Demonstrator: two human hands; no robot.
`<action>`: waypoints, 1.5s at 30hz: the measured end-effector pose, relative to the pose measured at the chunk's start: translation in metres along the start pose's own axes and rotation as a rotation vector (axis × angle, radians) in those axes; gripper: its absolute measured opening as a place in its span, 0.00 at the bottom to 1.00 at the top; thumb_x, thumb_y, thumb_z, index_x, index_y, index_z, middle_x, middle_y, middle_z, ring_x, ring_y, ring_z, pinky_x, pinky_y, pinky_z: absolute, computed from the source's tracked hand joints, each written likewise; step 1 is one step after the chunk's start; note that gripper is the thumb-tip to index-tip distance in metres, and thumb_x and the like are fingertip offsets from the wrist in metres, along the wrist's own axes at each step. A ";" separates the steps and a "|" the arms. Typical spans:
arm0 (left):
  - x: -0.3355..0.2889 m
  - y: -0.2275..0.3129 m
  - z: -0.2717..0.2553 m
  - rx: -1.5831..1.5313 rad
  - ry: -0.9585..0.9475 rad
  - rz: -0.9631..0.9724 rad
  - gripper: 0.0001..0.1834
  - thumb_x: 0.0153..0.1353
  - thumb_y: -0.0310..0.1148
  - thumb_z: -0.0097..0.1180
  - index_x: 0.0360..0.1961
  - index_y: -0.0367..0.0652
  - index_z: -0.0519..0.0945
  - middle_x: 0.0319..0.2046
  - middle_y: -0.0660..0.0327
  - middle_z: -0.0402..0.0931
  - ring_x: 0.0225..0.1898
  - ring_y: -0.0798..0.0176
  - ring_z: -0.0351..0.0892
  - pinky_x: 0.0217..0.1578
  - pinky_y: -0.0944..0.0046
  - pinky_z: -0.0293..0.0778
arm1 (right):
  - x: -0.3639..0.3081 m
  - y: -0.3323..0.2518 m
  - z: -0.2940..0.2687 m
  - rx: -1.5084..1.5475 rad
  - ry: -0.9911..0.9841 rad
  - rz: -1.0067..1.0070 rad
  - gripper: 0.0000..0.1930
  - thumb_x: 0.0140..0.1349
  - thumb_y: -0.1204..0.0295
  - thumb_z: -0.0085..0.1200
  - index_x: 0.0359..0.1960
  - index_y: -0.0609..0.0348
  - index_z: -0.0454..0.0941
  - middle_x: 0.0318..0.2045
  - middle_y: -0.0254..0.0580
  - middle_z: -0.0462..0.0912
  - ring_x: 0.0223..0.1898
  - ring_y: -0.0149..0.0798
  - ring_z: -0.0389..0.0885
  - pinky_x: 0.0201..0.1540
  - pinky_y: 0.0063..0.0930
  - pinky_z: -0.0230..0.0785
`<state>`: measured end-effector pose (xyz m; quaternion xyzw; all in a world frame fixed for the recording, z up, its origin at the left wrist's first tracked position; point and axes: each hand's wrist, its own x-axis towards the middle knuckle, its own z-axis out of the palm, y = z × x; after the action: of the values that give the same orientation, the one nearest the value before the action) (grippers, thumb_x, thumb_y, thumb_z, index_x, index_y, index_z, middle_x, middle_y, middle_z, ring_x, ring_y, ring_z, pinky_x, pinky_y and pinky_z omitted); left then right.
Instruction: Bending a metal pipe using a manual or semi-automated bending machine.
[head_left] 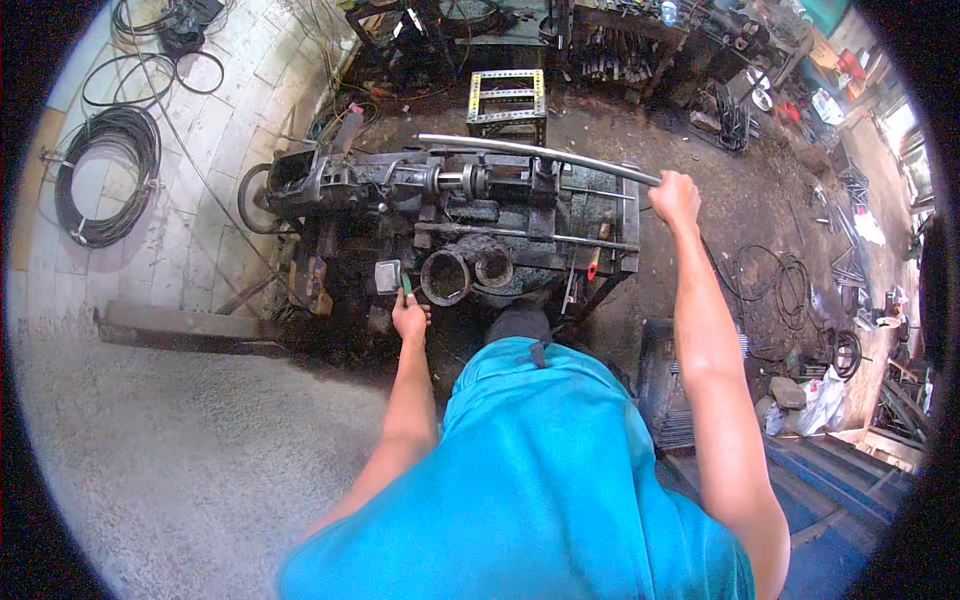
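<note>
Metal pipe (540, 153): a long silvery tube lying across the top of a dark, greasy bench machine (450, 215), its near end reaching toward the person's right.
Right hand (675, 197): fingers clenching around the pipe's end, arm stretching forward.
Left hand (410, 318): gripping a green-handled tool (392, 277) at the machine's front edge.
Progress: the pipe is sitting in the machine and looking slightly curved; how much shaping remains cannot be told.
Surroundings: coiled cable (105, 175) hanging on the left wall.

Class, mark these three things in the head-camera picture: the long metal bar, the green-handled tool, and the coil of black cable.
long metal bar (530, 150), head view, middle of its length.
green-handled tool (390, 276), head view, its flat grey head.
coil of black cable (108, 175), head view, its right-hand loops.
</note>
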<state>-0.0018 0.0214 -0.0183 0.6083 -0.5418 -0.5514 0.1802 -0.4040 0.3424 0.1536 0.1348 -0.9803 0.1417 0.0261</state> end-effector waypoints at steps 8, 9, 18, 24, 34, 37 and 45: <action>0.011 0.009 -0.011 0.079 -0.023 0.038 0.21 0.64 0.34 0.50 0.59 0.47 0.71 0.18 0.63 0.74 0.14 0.71 0.69 0.14 0.69 0.66 | -0.003 0.000 -0.001 -0.004 -0.028 0.032 0.14 0.47 0.68 0.50 0.34 0.58 0.82 0.35 0.60 0.81 0.40 0.59 0.80 0.44 0.48 0.73; 0.012 0.008 -0.012 0.075 -0.023 0.041 0.21 0.64 0.34 0.50 0.59 0.47 0.71 0.18 0.63 0.74 0.14 0.71 0.69 0.14 0.69 0.66 | -0.001 0.003 0.003 -0.019 -0.035 0.029 0.14 0.47 0.69 0.50 0.34 0.57 0.82 0.36 0.59 0.81 0.40 0.59 0.80 0.44 0.48 0.73; 0.025 0.006 -0.016 0.007 -0.127 -0.024 0.22 0.63 0.34 0.52 0.59 0.47 0.71 0.19 0.65 0.74 0.14 0.73 0.68 0.12 0.71 0.62 | -0.002 -0.007 -0.001 -0.038 -0.036 0.032 0.14 0.47 0.70 0.49 0.35 0.56 0.83 0.36 0.58 0.81 0.40 0.58 0.80 0.44 0.49 0.73; 0.026 0.008 -0.020 0.004 -0.164 -0.043 0.22 0.63 0.33 0.51 0.60 0.50 0.71 0.22 0.64 0.76 0.17 0.72 0.71 0.16 0.70 0.66 | -0.005 -0.010 0.001 -0.069 -0.010 0.029 0.14 0.48 0.70 0.48 0.36 0.56 0.82 0.35 0.58 0.81 0.40 0.58 0.80 0.45 0.48 0.72; 0.032 0.021 -0.034 0.058 -0.264 -0.045 0.23 0.62 0.34 0.53 0.59 0.48 0.71 0.22 0.64 0.77 0.17 0.73 0.70 0.17 0.71 0.66 | -0.003 -0.016 -0.004 -0.130 -0.071 0.074 0.15 0.48 0.68 0.51 0.37 0.54 0.83 0.37 0.57 0.81 0.42 0.56 0.80 0.47 0.45 0.72; 0.044 0.017 -0.034 0.078 -0.263 -0.031 0.22 0.60 0.34 0.56 0.57 0.46 0.74 0.22 0.64 0.77 0.17 0.73 0.71 0.17 0.70 0.67 | -0.003 -0.026 -0.010 -0.147 -0.095 0.085 0.16 0.46 0.66 0.54 0.37 0.55 0.82 0.37 0.57 0.81 0.41 0.56 0.80 0.47 0.45 0.72; 0.055 0.033 -0.040 0.338 -0.277 0.160 0.27 0.53 0.36 0.62 0.52 0.34 0.75 0.24 0.57 0.81 0.21 0.68 0.77 0.25 0.66 0.72 | -0.003 -0.023 -0.003 -0.166 -0.078 0.139 0.17 0.48 0.69 0.50 0.40 0.53 0.82 0.38 0.58 0.81 0.43 0.56 0.79 0.48 0.45 0.72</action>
<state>0.0070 -0.0526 -0.0040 0.5034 -0.6924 -0.5151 0.0430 -0.3951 0.3223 0.1624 0.0693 -0.9959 0.0564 -0.0109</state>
